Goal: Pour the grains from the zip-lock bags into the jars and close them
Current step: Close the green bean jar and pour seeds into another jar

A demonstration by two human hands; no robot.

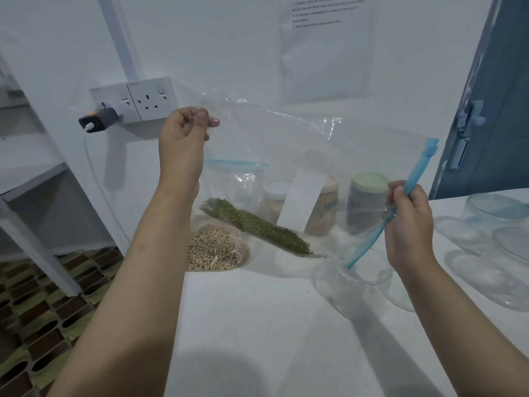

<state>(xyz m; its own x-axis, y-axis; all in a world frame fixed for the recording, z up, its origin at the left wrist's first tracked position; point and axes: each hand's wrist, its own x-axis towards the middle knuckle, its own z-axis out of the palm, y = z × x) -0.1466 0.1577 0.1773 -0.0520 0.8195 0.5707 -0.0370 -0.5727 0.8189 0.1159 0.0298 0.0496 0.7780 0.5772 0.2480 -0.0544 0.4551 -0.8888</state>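
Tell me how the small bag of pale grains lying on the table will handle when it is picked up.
The bag of pale grains would probably sag and shift: its thin clear film slumps into a mound on the table. It looks packed full, so likely hefty for its size. The glossy film may be slippery, so a grip near the top seems safer.

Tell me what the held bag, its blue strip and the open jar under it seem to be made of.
Bag: thin clear plastic film, glossy; it creases and the jars show through it.
Blue strip: probably thicker, matte plastic; it is opaque and bends in the right hand.
Jar: clear and smooth; rigid plastic or glass, I cannot tell which.
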